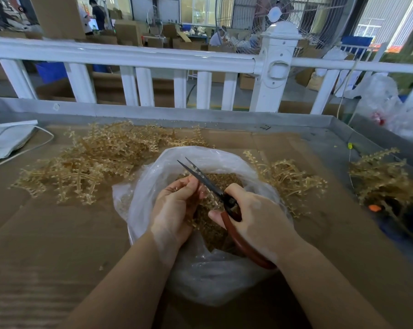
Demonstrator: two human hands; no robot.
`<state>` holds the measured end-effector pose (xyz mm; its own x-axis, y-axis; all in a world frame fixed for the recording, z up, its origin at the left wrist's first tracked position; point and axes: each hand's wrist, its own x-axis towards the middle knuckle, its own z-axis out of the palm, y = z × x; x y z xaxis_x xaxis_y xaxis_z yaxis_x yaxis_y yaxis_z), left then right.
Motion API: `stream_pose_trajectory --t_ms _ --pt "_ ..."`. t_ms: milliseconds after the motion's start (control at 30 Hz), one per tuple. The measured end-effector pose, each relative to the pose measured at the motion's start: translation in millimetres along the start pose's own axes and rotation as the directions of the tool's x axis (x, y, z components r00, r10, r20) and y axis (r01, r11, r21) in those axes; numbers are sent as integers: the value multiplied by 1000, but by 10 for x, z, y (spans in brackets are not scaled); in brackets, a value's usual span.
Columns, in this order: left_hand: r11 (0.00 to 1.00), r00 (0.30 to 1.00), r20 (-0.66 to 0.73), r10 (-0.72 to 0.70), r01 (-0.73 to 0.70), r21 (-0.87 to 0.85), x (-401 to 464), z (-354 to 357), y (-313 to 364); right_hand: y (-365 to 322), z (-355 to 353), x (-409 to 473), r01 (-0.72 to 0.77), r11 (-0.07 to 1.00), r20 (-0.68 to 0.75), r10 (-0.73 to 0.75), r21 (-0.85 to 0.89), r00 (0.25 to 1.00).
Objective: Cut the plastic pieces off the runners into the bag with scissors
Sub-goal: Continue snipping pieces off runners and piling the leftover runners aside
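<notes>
Runner (pixel 209 197), tan, held over the open bag (pixel 224 269) at bench centre; left hand (pixel 174 210) pinches it, fingers curled round. Right hand (pixel 255 217) clamped on red handles of scissors (pixel 208 184); dark blades slightly parted, tips pointing up-left above the bag mouth. Bag holds a heap of cut tan pieces (pixel 215 231). Runner piles lie on the cardboard-covered bench (pixel 46 233): large pile (pixel 94 160) left, smaller pile (pixel 288 179) right of bag. White railing (pixel 129 55) behind.
</notes>
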<state>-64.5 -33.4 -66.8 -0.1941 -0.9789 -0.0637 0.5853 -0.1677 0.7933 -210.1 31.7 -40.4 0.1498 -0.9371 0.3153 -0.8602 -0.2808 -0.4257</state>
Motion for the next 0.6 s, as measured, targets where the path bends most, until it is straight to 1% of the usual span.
stream_pose_trajectory --t_ms 167,433,600 --pt "1000 1000 -14 -24 24 -15 -16 18 18 15 16 10 3 1000 -2 -3 22 1000" --pt "998 999 5 -52 52 -36 -39 32 48 14 25 17 14 999 -11 -14 28 1000" --pt "998 998 -29 -48 47 -28 -43 47 44 13 34 11 10 999 -38 -8 41 999"
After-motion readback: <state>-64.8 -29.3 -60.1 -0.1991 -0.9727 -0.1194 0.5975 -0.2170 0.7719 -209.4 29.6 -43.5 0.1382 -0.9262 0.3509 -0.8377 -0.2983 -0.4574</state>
